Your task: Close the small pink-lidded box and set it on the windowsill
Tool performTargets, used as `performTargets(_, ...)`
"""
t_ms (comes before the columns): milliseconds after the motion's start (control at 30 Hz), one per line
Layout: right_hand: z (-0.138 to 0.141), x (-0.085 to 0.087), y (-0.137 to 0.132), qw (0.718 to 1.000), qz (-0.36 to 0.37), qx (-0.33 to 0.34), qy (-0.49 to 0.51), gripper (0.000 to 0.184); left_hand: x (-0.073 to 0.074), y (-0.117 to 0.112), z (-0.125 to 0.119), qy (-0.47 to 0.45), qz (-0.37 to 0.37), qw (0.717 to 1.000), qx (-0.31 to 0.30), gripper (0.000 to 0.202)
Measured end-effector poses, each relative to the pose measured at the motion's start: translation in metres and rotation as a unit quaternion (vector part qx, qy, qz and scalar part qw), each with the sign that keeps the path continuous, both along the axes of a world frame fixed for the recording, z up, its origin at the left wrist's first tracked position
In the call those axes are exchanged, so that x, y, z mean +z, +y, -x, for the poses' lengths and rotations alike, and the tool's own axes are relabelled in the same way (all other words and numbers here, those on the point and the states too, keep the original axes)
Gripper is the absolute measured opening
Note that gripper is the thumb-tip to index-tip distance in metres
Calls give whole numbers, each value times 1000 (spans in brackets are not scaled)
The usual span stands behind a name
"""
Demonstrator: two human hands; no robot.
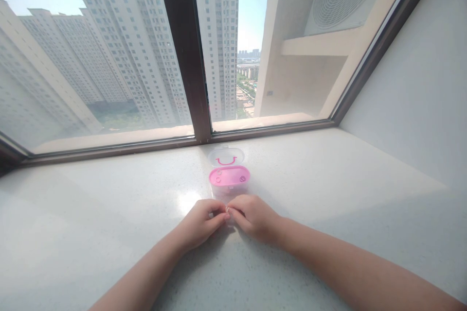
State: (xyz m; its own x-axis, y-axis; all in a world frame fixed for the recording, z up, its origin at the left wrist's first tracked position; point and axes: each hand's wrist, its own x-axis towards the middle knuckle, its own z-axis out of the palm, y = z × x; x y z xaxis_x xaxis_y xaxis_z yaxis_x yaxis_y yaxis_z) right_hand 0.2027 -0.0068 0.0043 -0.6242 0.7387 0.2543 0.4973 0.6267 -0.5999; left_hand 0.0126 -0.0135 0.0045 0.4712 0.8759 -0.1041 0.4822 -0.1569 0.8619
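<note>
My left hand (203, 221) and my right hand (253, 216) meet over the white ledge, both closed in a pinch. Between their fingertips is a small pale ring-like loop (227, 209), gripped from both sides; its exact kind is too small to make out. Just beyond my fingers stands a clear plastic box with a pink inner tray (229, 175). Its see-through lid (226, 156), with a pink curved handle, is folded open toward the window. On the tray lie two small pale loops (218, 180) at the left and a dark one (242, 179) at the right. My hands partly hide the box's front.
The white speckled sill (109, 214) stretches to both sides. A brown window frame (202, 136) runs along its back, with glass panes above. To the right rises a white wall (412, 87). Outside are tall buildings and an air-conditioner unit.
</note>
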Motion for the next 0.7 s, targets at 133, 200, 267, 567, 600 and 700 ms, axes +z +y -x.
performTargets(133,0,-1,0,1000,-16,-5,-14,22,4,-1,-1,8,-22,1000,-5,31)
performTargets(200,-1,-1,0,999,-27,-9,-21,22,5,-2,-2,16,-38,999,-2,36)
performTargets(267,-1,-1,0,999,-34,-9,-16,20,6,-2,-2,19,-51,999,-2,38)
performTargets(567,-3,-4,-2,996,-52,-23,65,18,0,0,0,-16,12,1000,15,34)
performTargets(600,-3,-4,-2,996,-51,-23,69,17,0,0,0,-19,15,1000,18,33)
performTargets(700,-2,-5,-2,995,-39,-34,80,15,-2,1,0,-25,22,999,23,32)
